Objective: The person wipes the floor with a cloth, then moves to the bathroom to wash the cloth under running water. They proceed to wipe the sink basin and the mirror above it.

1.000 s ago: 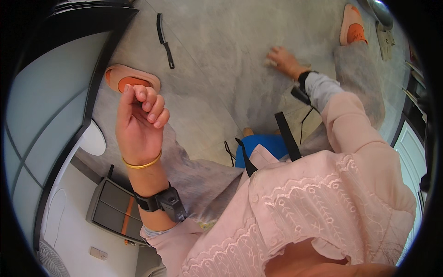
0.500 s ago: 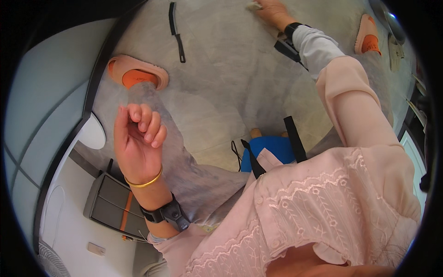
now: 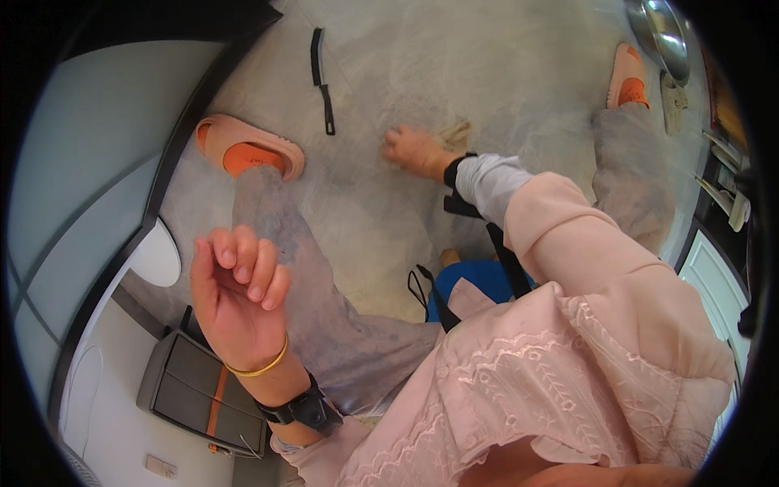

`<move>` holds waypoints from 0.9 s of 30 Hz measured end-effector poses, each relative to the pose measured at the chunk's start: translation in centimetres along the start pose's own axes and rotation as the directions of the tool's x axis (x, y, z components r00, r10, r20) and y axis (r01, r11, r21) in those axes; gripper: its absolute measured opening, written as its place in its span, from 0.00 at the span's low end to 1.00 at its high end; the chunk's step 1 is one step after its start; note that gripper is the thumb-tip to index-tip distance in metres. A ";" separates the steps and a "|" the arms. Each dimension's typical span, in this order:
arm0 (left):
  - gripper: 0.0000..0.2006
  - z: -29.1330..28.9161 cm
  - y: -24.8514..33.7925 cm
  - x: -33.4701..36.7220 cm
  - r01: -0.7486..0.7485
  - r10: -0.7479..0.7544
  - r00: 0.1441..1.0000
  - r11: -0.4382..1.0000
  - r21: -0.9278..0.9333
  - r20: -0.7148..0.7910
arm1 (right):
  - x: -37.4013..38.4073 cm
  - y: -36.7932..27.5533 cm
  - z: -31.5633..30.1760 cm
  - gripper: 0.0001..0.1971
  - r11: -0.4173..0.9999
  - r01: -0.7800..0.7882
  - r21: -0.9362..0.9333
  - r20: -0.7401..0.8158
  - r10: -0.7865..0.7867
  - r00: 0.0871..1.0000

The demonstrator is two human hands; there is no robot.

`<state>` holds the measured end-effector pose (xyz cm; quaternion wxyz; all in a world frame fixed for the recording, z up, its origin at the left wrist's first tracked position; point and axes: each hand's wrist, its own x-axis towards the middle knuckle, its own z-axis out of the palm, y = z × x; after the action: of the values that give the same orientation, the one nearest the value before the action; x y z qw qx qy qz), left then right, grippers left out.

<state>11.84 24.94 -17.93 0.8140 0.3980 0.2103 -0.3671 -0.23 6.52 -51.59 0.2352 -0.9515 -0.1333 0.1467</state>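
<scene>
On the pale grey floor [image 3: 365,219], my right hand [image 3: 418,152] presses down, somewhat blurred, with a beige cloth [image 3: 457,135] bunched under it and sticking out past the back of the hand. My left hand [image 3: 239,296] is raised over my left leg, palm up. Its fingers curl loosely, apart from the thumb, and nothing is in it. A black long-handled brush [image 3: 322,81] lies on the floor, ahead and to the left of my right hand.
My feet, in orange slippers [image 3: 251,150], are planted wide apart. A blue stool [image 3: 479,282] is beneath me. A glass-panelled cabinet [image 3: 105,130] runs along the left, with a dark grey box [image 3: 195,381] behind it. At far right stands a shiny metal bowl [image 3: 661,36].
My right hand has swept the cloth nearer to me and leftward across the floor. The view has shifted, and my left hand keeps its loose curl.
</scene>
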 end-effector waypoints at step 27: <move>0.15 3.1 -1.9 2.1 0.038 -0.040 0.999 0.994 0.102 0.011 | -3.3 19.6 -8.6 0.14 0.817 -0.566 0.110 -0.308 0.570 0.762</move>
<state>11.89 20.73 -18.39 0.7867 0.4324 0.1940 -0.3957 3.30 -14.79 -53.17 0.2036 -0.9565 0.2025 0.0520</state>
